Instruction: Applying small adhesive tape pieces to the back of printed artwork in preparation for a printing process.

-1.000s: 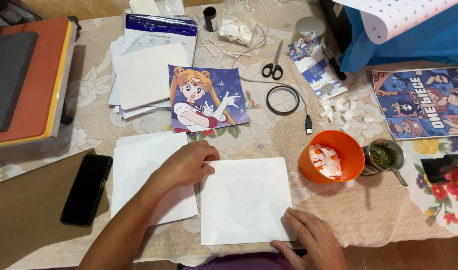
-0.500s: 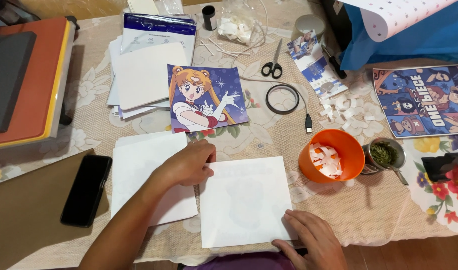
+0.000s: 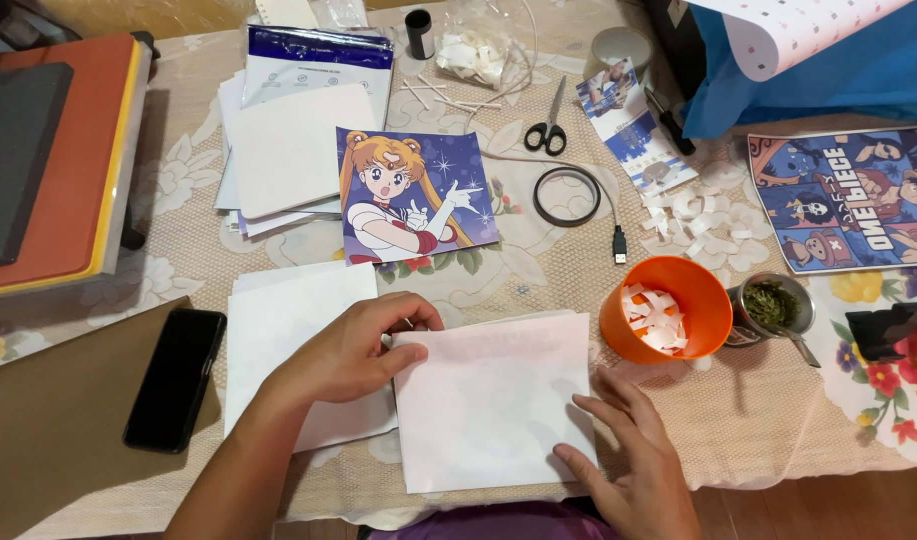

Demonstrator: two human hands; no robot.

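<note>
Left hand pinching the upper left corner of thin white square paper sheet, flat on lace tablecloth at the near table edge. Probably light, limp, easily creased; best taken by corners. Right hand spread, pressing its lower right corner.

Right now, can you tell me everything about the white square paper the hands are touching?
The white paper is a plain, nearly square sheet, thin enough that a faint pinkish print shows through near its top. It lies flat on the lace tablecloth, slightly turned, and its left edge overlaps another white sheet. A second edge peeking along its top suggests another layer beneath. The left hand pinches its upper left corner, and the right hand rests its fingers on the lower right edge. The orange bowl stands just beyond its upper right corner.
</note>
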